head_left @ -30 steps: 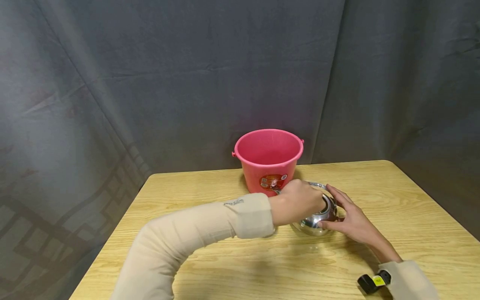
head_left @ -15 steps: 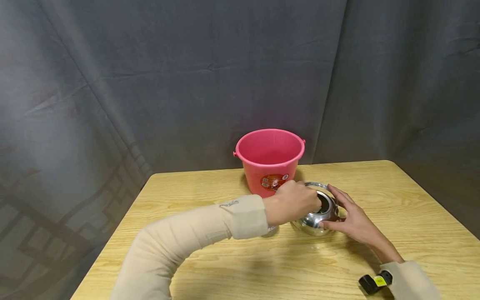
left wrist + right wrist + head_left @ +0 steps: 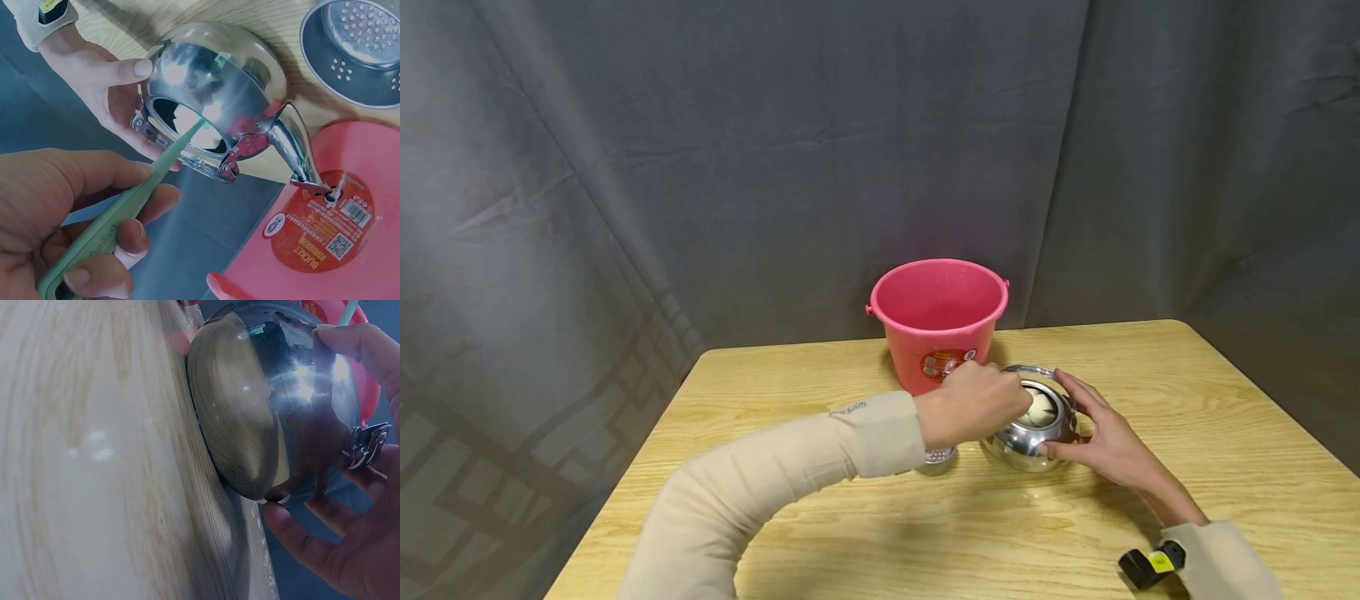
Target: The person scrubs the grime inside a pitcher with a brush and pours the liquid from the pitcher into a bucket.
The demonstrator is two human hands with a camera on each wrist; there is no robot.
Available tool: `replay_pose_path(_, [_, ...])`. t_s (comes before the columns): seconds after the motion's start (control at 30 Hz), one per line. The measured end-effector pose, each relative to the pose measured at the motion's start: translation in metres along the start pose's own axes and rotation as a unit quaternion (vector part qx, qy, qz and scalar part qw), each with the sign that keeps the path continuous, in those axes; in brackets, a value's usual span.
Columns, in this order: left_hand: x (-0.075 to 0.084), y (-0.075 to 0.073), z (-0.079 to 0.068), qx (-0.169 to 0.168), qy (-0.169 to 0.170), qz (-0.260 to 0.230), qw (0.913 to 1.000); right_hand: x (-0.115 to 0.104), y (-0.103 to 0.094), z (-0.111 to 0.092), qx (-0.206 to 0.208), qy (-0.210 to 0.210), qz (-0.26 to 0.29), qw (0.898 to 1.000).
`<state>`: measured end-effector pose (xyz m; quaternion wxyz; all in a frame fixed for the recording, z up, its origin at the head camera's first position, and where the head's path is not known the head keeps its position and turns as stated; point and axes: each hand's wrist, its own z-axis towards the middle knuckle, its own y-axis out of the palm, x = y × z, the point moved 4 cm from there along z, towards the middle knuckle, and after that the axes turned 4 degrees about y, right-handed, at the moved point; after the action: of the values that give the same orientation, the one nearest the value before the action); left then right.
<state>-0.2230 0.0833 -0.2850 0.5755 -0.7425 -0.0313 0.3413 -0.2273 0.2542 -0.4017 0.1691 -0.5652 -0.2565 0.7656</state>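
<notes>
My left hand point(image 3: 977, 404) grips the pale green handle point(image 3: 103, 234) of a cup brush, its fingers curled round it. The brush's white head point(image 3: 197, 128) shows inside the round opening of a shiny steel kettle point(image 3: 1026, 450). With the thumb on one side and the fingers on the other, my right hand point(image 3: 1101, 437) holds the kettle on the table. In the right wrist view the same hand point(image 3: 350, 544) spans the kettle's rounded body point(image 3: 275, 412). The spout point(image 3: 290, 140) points toward a pink bucket. In the head view my left hand hides the brush handle.
Behind the kettle stands the pink bucket point(image 3: 940, 329) with a red label point(image 3: 322, 234). A perforated steel strainer point(image 3: 937, 462) sits left of the kettle, partly under my left wrist. Grey curtain point(image 3: 820, 167) hangs behind the wooden table point(image 3: 820, 533).
My left hand has drawn slightly left, and the white brush head has come into view in the kettle's opening. More of the strainer shows. The right hand stays on the kettle.
</notes>
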Motion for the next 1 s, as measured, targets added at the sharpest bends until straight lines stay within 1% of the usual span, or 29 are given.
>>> replay_pose_path(0.2, [-0.0024,0.0014,-0.0002,-0.012,-0.013,-0.038,0.9991,0.0000,0.0002,0.0002,0.003,-0.001,-0.004,1.000])
replay_pose_path(0.33, [-0.0032,0.0022,-0.0008,-0.013,-0.016,-0.053,0.9984,0.0002,0.0008,0.0002,0.003,-0.002,-0.002,1.000])
replay_pose_path(0.6, [-0.0071,0.0049,-0.0035,0.000,-0.007,-0.062,0.9981,-0.0006,0.0021,0.0010,0.005,-0.005,-0.003,1.000])
replay_pose_path(0.77, [-0.0068,0.0043,-0.0052,0.003,-0.011,-0.066,0.9977,-0.0010,0.0028,0.0008,0.004,-0.007,-0.003,1.000])
replay_pose_path(1.0, [-0.0065,0.0033,-0.0052,0.010,-0.007,-0.067,0.9977,-0.0024,0.0018,0.0001,0.002,-0.001,-0.006,1.000])
